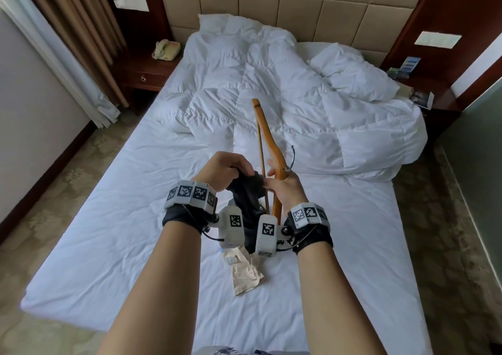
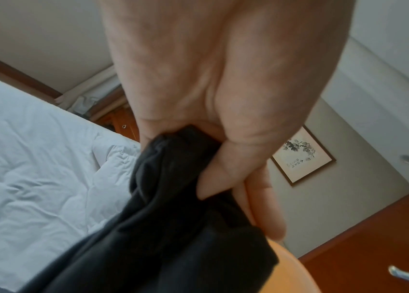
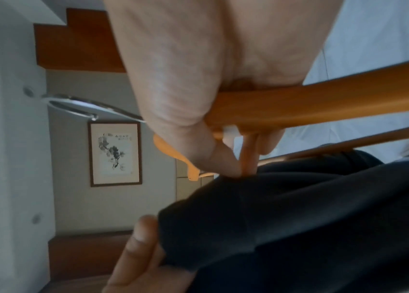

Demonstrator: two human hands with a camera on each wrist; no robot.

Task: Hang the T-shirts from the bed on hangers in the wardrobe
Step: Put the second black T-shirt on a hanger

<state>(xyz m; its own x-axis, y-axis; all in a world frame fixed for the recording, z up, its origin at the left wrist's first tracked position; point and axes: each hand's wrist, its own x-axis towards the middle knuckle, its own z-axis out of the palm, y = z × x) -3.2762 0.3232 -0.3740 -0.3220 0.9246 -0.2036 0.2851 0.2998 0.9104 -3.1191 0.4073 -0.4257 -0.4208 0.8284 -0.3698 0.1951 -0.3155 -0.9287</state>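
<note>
— White sheets cover the bed (image 1: 114,219), and a rumpled duvet (image 1: 312,110) is heaped toward the headboard end. Where's your T-shirt?

— You hold the dark T-shirt (image 1: 248,191) up over the middle of the bed, nearer the foot edge. Your left hand (image 1: 222,168) has a bunch of its fabric gripped, the fingers (image 2: 225,174) curled tight round the cloth with the thumb pressing it in.

— And the hanger?

— Your right hand (image 1: 286,187) grips the wooden hanger (image 1: 264,126) at its middle, just beside the metal hook (image 1: 292,156). One arm of the hanger points toward the headboard; the other runs down behind the shirt. In the right wrist view your fingers (image 3: 223,160) wrap the wood while thumb and forefinger pinch the shirt's edge too.

— Anything else on the bed?

— A beige garment (image 1: 245,276) lies crumpled on the sheet below your wrists, near the foot edge. A telephone (image 1: 167,50) sits on the nightstand beside the bed's left headboard corner.
</note>
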